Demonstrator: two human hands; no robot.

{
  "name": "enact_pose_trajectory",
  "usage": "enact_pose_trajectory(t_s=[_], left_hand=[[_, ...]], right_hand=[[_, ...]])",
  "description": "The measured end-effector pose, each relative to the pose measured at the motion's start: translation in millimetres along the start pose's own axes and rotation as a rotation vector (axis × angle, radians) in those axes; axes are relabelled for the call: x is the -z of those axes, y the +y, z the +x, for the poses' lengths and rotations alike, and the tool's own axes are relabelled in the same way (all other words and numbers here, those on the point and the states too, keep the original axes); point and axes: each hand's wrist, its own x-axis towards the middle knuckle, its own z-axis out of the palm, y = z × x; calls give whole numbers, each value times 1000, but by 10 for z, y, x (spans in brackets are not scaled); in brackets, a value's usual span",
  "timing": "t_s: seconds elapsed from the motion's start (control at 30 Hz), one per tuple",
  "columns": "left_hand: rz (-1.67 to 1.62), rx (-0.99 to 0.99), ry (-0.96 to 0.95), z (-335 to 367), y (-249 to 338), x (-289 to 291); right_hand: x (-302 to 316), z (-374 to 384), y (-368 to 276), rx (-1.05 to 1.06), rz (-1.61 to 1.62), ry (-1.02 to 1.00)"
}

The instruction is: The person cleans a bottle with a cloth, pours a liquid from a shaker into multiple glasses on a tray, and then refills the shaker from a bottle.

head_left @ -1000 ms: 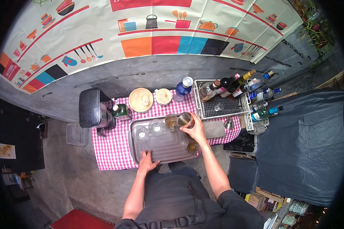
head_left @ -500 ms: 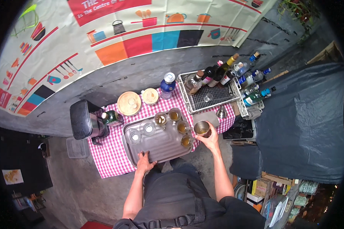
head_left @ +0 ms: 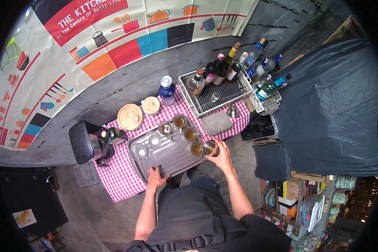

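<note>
Head view: right hand [head_left: 222,156] closed round metal cup [head_left: 210,147], now drawn back from upper row to near right corner of steel tray [head_left: 166,157], beside filled glass [head_left: 196,148]. Left hand [head_left: 156,177] flat, open, steadying tray's near rim on bench [head_left: 117,180].

1. Bare steel across the near and middle part of the tray [head_left: 172,157]; open room there.
2. Blocked along the tray's far and right edge by a row of filled glasses [head_left: 185,128], standing close together.
3. Two small clear glasses [head_left: 149,145] crowding the tray's left end.
4. Behind, hemmed in by bottles [head_left: 222,67] around the wire rack [head_left: 216,94].
</note>
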Motion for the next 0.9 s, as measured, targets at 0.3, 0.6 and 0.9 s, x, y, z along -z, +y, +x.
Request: enact_pose_trajectory(t_s=[0.3, 0.6, 0.9], left_hand=[[-12, 7, -9, -21, 13, 6], [-10, 14, -9, -17, 15, -7], [-27, 34, -10, -40, 29, 0]], right_hand=[[-86, -63, -59, -30, -209, -31], [-104, -50, -88, -8, -324, -28], [-35, 136, -164, -66, 50, -44]])
